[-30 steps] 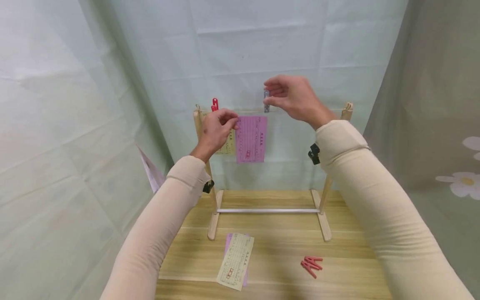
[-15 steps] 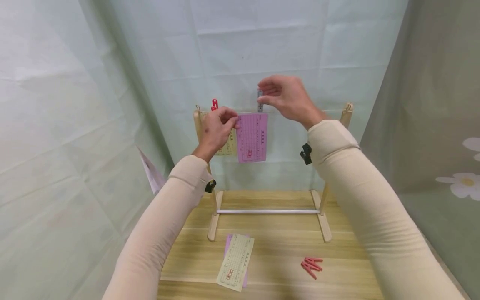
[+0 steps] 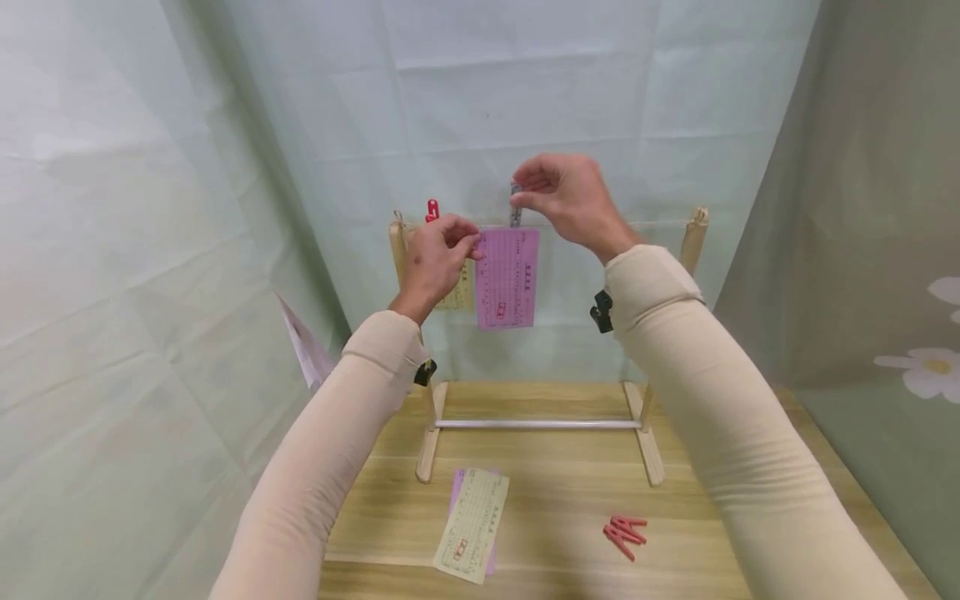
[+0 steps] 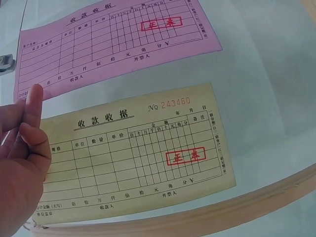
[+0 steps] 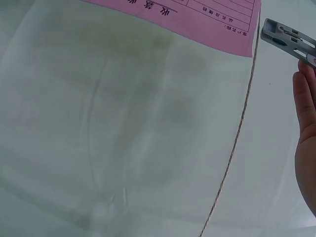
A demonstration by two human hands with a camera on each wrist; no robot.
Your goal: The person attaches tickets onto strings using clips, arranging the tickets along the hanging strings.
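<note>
Nearest are the two beige sleeves [image 3: 322, 467] of the person. On the front part of the wooden tabletop [image 3: 555, 492] lies a loose yellow receipt [image 3: 472, 525], which partly covers a loose purple slip [image 3: 456, 487]; to the right of these papers, well apart, red clothespins [image 3: 619, 543] lie together.

Farther and higher, the left hand [image 3: 433, 260] pinches the upper left corner of a pink receipt [image 3: 508, 279], which hangs down with its top edge along the thin string [image 5: 242, 121]. The right hand [image 3: 573, 200] grasps a grey clothespin [image 3: 516, 215] between thumb and fingers; its nose points down and is just beside the string, above the pink receipt.

Partly hidden behind the left hand hangs a yellow receipt [image 4: 133, 158], with a red clothespin [image 3: 432, 210] above it. The string is stretched between the posts of a wooden stand [image 3: 693, 237]. At the back is a pale cloth [image 3: 525, 83].
</note>
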